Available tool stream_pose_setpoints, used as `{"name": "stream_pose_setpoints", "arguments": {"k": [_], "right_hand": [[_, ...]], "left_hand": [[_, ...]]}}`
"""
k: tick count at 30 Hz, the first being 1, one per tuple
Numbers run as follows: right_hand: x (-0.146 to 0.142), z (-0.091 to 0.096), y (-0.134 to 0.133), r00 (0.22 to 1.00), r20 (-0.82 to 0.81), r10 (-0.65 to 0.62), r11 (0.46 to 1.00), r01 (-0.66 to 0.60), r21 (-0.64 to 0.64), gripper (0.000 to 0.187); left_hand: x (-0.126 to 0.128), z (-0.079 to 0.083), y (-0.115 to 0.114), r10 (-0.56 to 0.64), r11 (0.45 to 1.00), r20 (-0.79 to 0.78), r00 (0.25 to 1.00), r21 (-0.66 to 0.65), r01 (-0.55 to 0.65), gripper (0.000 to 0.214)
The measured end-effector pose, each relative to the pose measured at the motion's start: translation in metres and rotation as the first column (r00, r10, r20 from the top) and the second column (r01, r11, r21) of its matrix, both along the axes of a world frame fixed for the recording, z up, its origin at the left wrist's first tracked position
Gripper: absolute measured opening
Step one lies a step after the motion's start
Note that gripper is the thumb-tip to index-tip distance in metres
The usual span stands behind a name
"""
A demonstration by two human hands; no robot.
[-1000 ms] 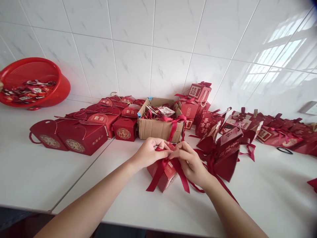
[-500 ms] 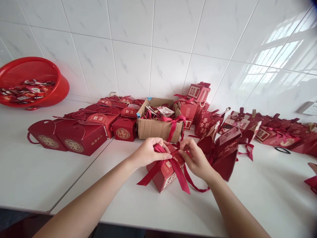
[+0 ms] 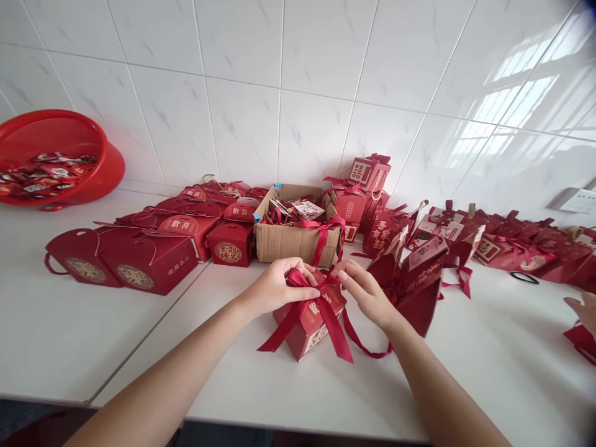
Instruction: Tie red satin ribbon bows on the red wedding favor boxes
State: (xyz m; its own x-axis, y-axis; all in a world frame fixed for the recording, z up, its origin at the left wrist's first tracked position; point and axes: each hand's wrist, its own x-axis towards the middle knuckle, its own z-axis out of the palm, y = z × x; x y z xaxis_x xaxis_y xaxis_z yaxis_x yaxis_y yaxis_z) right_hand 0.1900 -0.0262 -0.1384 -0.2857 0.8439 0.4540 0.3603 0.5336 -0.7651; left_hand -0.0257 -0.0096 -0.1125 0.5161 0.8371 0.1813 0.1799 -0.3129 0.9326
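A small red gift box (image 3: 305,338) stands on the white table before me, a dark red ribbon (image 3: 336,332) across its top with two tails hanging down its front. My left hand (image 3: 288,284) pinches a loop of this ribbon between thumb and fingers on the box's upper left. At the upper right of the box, my right hand (image 3: 361,288) has its fingers closed on the ribbon. Part of the ribbon trails down beneath the right wrist. The knot between the fingertips is partly hidden.
Behind stands an open cardboard box (image 3: 298,245) of ribbons and cards. Red gift boxes (image 3: 161,264) are grouped left, with more standing boxes (image 3: 351,208) and an open red box (image 3: 421,292) right. A red basin (image 3: 109,171) holds wrapped sweets. Another person's hand (image 3: 584,310) shows far right.
My right hand's fingers have shifted slightly on the ribbon and straightened a little, while my left keeps its pinch. Another person's hand has come into view at the far right. The view has shifted slightly.
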Motion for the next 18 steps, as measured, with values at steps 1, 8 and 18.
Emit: {"name": "stream_pose_setpoints", "arguments": {"k": [1,8,18], "right_hand": [[-0.0016,-0.0003,-0.0001,1.0,-0.01,-0.014,1.0,0.014,-0.002,0.033],[-0.0031,-0.006,-0.0045,0.979,-0.155,0.135,0.987,-0.147,-0.065,0.03],[-0.0026,-0.0037,-0.0032,0.992,-0.114,0.056,0.998,-0.056,-0.001,0.016]], "left_hand": [[0.0002,-0.0002,0.0001,0.0,1.0,0.003,1.0,0.004,0.0,0.027],[-0.0001,0.0012,-0.0005,-0.014,1.0,-0.002,1.0,-0.021,0.014,0.028],[0.0002,-0.0002,-0.0005,-0.016,1.0,0.012,1.0,-0.011,0.016,0.028]]}}
